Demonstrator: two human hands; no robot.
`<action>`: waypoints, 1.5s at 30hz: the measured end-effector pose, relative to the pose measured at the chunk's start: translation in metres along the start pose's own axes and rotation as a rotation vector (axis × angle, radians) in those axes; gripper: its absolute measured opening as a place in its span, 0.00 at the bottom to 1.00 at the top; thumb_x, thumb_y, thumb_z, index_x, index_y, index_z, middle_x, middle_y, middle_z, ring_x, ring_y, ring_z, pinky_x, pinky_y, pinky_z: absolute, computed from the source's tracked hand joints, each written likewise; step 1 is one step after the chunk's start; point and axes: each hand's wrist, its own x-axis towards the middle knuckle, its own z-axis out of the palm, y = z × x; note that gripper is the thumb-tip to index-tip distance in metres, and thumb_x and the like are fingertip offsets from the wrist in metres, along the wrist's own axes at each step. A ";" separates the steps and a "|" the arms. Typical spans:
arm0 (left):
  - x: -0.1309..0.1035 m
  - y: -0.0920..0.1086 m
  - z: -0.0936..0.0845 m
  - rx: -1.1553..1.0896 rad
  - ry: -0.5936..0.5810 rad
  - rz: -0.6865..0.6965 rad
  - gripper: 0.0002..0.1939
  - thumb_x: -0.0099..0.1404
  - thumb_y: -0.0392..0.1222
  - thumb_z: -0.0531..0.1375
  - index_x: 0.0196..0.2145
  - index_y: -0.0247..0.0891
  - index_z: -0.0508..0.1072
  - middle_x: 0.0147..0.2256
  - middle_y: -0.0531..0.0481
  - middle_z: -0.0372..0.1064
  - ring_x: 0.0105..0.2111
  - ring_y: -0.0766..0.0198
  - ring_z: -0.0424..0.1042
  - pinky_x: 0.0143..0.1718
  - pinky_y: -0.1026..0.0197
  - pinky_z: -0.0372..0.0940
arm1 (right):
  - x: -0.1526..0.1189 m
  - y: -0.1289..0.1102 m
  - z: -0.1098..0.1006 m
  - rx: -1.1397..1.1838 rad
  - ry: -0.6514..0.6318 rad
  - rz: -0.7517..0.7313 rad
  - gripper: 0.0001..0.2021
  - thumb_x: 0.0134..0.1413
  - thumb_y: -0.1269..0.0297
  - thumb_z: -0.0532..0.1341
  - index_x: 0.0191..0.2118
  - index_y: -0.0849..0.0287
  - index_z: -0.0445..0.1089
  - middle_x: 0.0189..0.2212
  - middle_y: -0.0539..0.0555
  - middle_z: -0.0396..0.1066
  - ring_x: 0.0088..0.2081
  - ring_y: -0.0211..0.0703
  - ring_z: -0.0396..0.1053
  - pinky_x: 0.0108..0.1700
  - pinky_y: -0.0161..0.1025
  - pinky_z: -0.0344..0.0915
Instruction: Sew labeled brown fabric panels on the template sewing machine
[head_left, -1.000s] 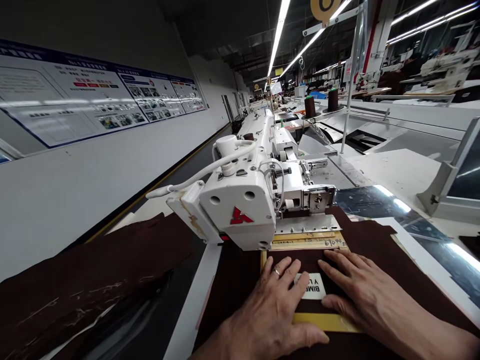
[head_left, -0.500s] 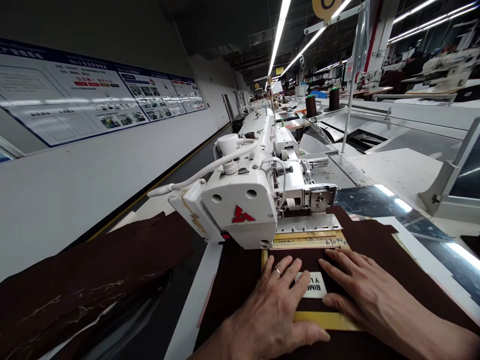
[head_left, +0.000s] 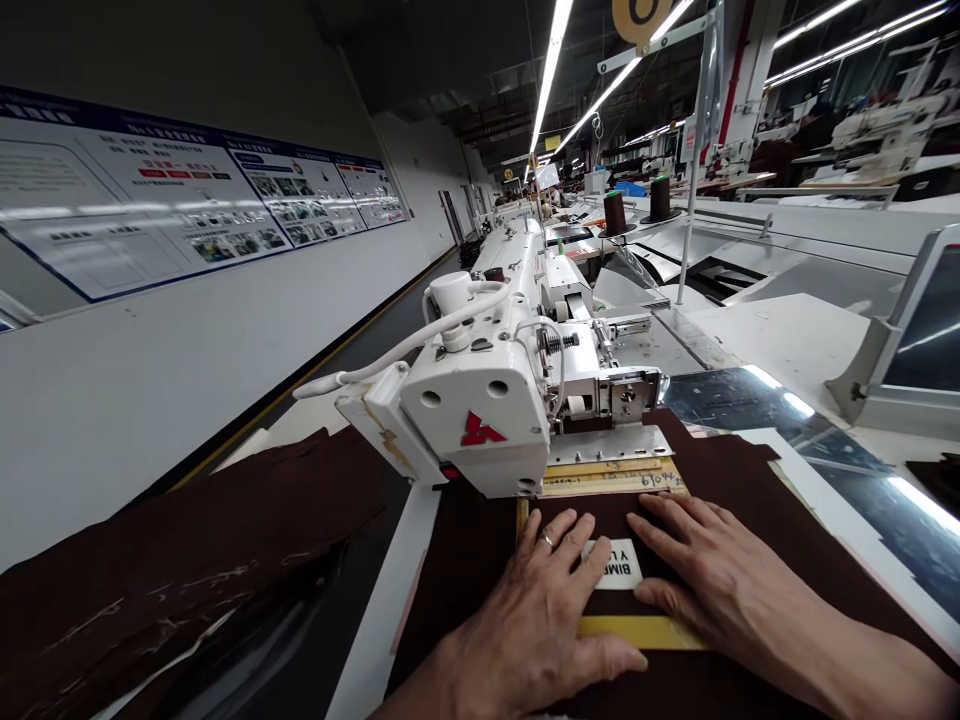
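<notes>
My left hand [head_left: 544, 600] lies flat on dark brown fabric [head_left: 465, 570], fingers spread, a ring on one finger. Its fingers partly cover a white label [head_left: 621, 566] with black lettering. On the label's other side my right hand [head_left: 709, 565] rests with fingers stretched out and the thumb by the label's edge. A yellow strip [head_left: 637, 630] runs below the label, between the two thumbs. Just beyond my fingertips is a yellowish template bar [head_left: 607, 482] with handwriting, under the metal plate [head_left: 611, 445] of a white sewing machine [head_left: 480, 400].
Brown fabric pieces [head_left: 187, 550] are heaped at the left. Two dark thread cones [head_left: 615, 213] stand behind the machine. A screen [head_left: 937, 310] stands at the right, beside a shiny dark panel [head_left: 750, 400]. A wall with posters [head_left: 187, 200] runs along the left.
The whole view has shifted slightly, so things sit a little farther left. Both hands keep the same flat pose around the label.
</notes>
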 end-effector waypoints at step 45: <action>-0.020 -0.023 -0.014 0.153 -0.046 -0.015 0.49 0.64 0.75 0.52 0.70 0.37 0.55 0.69 0.37 0.52 0.69 0.41 0.52 0.67 0.34 0.53 | 0.054 -0.050 -0.019 0.091 -0.151 -0.137 0.22 0.65 0.57 0.60 0.59 0.64 0.68 0.57 0.68 0.68 0.53 0.64 0.67 0.48 0.60 0.71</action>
